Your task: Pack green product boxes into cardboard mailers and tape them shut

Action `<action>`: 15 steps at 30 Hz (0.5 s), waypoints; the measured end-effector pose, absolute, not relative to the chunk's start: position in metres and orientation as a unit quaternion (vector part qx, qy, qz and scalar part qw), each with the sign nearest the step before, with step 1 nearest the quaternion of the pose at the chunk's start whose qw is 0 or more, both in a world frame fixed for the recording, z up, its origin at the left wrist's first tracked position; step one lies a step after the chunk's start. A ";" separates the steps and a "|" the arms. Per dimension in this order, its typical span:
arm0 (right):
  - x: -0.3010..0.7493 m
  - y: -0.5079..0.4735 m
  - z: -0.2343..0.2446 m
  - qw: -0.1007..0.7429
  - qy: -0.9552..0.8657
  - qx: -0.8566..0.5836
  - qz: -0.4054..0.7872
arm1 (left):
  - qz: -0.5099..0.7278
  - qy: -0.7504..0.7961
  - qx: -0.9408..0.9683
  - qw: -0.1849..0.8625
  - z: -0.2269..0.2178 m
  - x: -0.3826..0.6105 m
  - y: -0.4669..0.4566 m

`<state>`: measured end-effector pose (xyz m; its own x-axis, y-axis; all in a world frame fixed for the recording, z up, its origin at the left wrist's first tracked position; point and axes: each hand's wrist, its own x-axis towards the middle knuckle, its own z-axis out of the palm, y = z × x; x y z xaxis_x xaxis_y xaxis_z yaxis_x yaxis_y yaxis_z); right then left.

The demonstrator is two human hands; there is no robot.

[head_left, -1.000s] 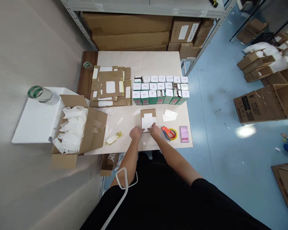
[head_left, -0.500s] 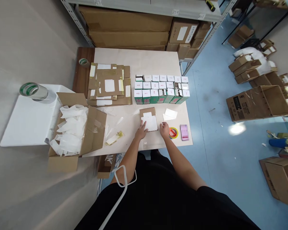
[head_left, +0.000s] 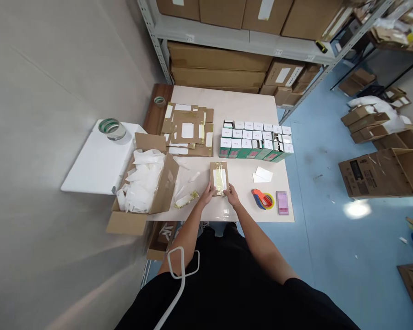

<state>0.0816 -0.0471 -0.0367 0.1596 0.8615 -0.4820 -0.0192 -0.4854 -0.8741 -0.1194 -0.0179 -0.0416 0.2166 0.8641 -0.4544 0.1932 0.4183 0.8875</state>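
Over from the red tool (head_left: pixel 260 197) came our right hand (head_left: pixel 231 196), joining our left hand (head_left: pixel 206 195) so we clasped, over the tabletop (head_left: pixel 240 176), the near corners of the cardboard packet (head_left: pixel 219 178), seemingly taped already, while white cards (head_left: pixel 263 174) lay loose beyond

The person wears a plain black top (head_left: pixel 234 284). The left sleeve (head_left: pixel 154 286) and the right sleeve (head_left: pixel 301 293) are black too, and both are short, ending around the elbows. The left hand (head_left: pixel 207 194) and the right hand (head_left: pixel 232 195) are bare. Farther off, the trousers (head_left: pixel 230 228) look dark. On the near left, a smooth white bent rod (head_left: pixel 183 270) shows loops; I can't tell if it is worn.
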 end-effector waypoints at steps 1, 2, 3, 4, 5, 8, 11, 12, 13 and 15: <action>0.077 -0.046 -0.036 0.400 -0.326 -0.646 0.562 | 0.273 0.559 0.441 0.647 -0.040 -0.120 -0.020; 0.073 -0.046 -0.034 0.404 -0.328 -0.644 0.561 | 0.278 0.553 0.421 0.663 -0.038 -0.120 -0.021; 0.072 -0.045 -0.032 0.405 -0.328 -0.643 0.562 | 0.284 0.547 0.409 0.673 -0.035 -0.120 -0.021; 0.071 -0.044 -0.030 0.405 -0.328 -0.641 0.563 | 0.295 0.541 0.402 0.677 -0.032 -0.120 -0.021; 0.072 -0.043 -0.027 0.407 -0.328 -0.639 0.564 | 0.305 0.535 0.399 0.679 -0.029 -0.121 -0.020; 0.073 -0.039 -0.016 0.419 -0.333 -0.633 0.560 | 0.327 0.518 0.399 0.682 -0.016 -0.121 -0.017; 0.075 -0.032 -0.002 0.429 -0.354 -0.625 0.548 | 0.355 0.507 0.404 0.674 0.002 -0.120 -0.013; 0.077 -0.027 0.004 0.431 -0.363 -0.620 0.546 | 0.368 0.505 0.406 0.666 0.009 -0.119 -0.011; 0.080 -0.023 0.011 0.433 -0.374 -0.613 0.545 | 0.381 0.505 0.411 0.656 0.016 -0.117 -0.010; 0.087 -0.011 0.027 0.437 -0.398 -0.597 0.542 | 0.405 0.508 0.422 0.633 0.035 -0.111 -0.009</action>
